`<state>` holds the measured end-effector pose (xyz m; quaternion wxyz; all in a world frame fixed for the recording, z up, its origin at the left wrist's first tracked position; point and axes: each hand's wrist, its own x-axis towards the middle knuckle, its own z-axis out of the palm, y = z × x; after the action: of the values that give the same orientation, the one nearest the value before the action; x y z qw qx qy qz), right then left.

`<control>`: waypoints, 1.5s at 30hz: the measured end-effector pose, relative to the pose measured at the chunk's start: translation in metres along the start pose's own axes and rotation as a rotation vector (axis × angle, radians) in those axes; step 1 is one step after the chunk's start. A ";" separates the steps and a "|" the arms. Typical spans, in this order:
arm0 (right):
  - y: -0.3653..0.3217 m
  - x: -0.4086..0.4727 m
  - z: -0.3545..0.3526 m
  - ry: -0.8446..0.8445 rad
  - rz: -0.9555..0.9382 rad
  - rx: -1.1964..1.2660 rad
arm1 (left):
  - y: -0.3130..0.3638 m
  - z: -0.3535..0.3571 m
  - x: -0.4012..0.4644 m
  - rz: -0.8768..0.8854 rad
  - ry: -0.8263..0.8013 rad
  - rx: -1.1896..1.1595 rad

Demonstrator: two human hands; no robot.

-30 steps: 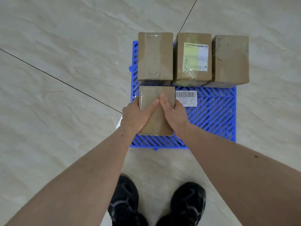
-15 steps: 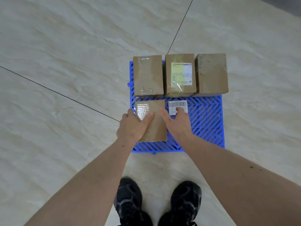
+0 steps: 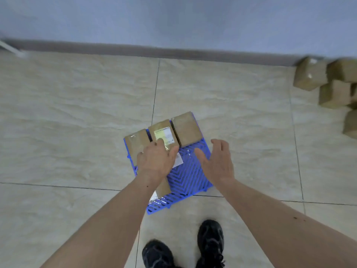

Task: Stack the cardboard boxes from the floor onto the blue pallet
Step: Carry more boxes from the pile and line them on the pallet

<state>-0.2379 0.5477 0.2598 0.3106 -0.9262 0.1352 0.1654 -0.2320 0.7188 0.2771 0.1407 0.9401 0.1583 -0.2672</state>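
The pallet lies on the floor directly ahead of the person's shoes, with three boxes side by side along its far edge and a fourth box on its near left part. The left hand sits over the fourth box and the right hand over the pallet's right side. A cluster of boxes lies on the floor far right, near the wall
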 end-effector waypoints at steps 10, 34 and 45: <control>0.099 -0.007 -0.158 0.293 0.207 0.042 | 0.189 -0.016 -0.049 0.316 -0.028 0.107; 0.398 0.119 -0.440 0.362 0.380 0.033 | 0.617 0.082 -0.044 0.570 -0.080 0.206; 0.477 0.232 -0.507 0.363 0.477 0.091 | 0.766 0.106 0.031 0.604 -0.114 0.275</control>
<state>-0.0826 -0.1683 0.2979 0.2748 -0.8679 0.4096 0.0591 0.0302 -0.0082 0.3108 0.0940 0.9382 -0.1733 -0.2843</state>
